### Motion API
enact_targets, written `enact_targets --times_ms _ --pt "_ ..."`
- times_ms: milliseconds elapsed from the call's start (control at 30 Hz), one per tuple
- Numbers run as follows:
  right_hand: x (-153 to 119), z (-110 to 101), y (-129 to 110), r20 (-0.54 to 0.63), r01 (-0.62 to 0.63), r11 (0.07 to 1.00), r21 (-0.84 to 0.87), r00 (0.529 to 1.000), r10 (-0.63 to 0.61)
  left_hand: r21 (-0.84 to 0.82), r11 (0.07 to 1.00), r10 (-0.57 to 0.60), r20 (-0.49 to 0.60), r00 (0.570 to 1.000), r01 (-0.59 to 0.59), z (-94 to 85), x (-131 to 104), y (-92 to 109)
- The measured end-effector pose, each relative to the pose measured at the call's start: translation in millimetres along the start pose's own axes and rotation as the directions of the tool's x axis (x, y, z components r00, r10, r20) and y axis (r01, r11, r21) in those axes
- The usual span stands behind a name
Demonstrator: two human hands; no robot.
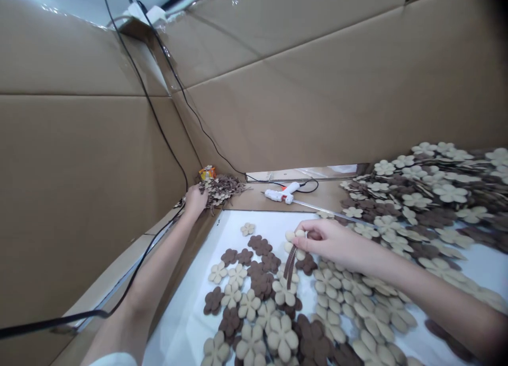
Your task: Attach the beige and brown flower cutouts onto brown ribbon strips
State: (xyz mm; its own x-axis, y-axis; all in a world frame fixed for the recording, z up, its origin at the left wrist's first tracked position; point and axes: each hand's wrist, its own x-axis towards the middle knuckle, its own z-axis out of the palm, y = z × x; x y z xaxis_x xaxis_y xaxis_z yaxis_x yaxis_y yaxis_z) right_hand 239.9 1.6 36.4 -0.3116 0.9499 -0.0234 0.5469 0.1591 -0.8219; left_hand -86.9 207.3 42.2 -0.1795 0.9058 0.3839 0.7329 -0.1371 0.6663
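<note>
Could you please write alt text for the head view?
A person's right hand holds a beige flower and brown ribbon above scattered beige and brown flowers. The left hand is at a pile farther back; a glue gun lies beyond the flowers.

Looks like soft, matt cloth in the flower cutouts (282, 338); shows smooth plastic on the glue gun (280, 195), translucent plastic in the glue stick (329, 212), matt cardboard in the walls (317, 90).
</note>
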Motion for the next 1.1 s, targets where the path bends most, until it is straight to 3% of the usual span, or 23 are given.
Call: enact_targets --times_ms 100,200,333,400,467,667,767,867,967,1033,1100 --pt "1.2 -0.5 -0.5 0.057 0.005 0.999 0.032 0.998 -0.006 -0.006 0.992 0.129 0.085 0.988 -0.129 2.7 -28.2 13.0" --pt "1.7 -0.6 -0.8 0.09 0.024 0.998 0.056 0.996 -0.029 -0.095 0.969 0.245 0.268 0.932 -0.227 2.1 -73.8 39.7" --pt "1.8 -1.3 1.0 0.083 0.082 0.994 0.065 0.993 -0.088 -0.272 0.936 0.341 0.558 0.757 -0.222 -2.5 -146.2 84.9" --pt "2.1 -1.4 2.3 0.098 0.099 0.991 0.092 0.989 -0.108 -0.426 0.904 0.356 0.7 0.619 -0.037 -2.3 -173.6 102.6" --pt "2.7 -0.9 3.7 0.115 0.097 0.988 0.12 0.987 -0.111 -0.513 0.857 0.395 0.721 0.568 0.055 1.9 -189.6 112.5" --pt "5.9 4.2 6.7 0.041 0.025 0.985 0.169 0.999 -0.032 -0.548 0.796 0.29 0.719 0.632 0.258 20.8 -194.6 108.5" --pt "7.1 5.1 6.4 0.069 0.013 0.96 0.28 0.997 -0.034 -0.554 0.75 0.248 0.742 0.623 0.361 21.6 -195.4 106.3" --pt "7.0 2.2 3.8 -0.084 0.032 0.943 0.33 0.996 -0.004 -0.562 0.684 0.209 0.761 0.614 0.464 20.7 -198.2 106.3" --pt "5.5 -1.4 0.0 -0.331 0.114 0.957 0.267 0.944 -0.02 -0.596 0.608 0.178 0.746 0.642 0.524 20.6 -199.8 105.5" --pt "4.4 -0.7 -1.5 -0.376 0.144 0.961 0.237 0.926 -0.045 -0.632 0.527 0.158 0.73 0.665 0.568 20.3 -200.3 104.9" --pt "3.7 4.0 -1.0 -0.314 0.124 0.965 0.232 0.948 -0.047 -0.652 0.449 0.13 0.724 0.678 0.611 19.5 -201.4 105.0"
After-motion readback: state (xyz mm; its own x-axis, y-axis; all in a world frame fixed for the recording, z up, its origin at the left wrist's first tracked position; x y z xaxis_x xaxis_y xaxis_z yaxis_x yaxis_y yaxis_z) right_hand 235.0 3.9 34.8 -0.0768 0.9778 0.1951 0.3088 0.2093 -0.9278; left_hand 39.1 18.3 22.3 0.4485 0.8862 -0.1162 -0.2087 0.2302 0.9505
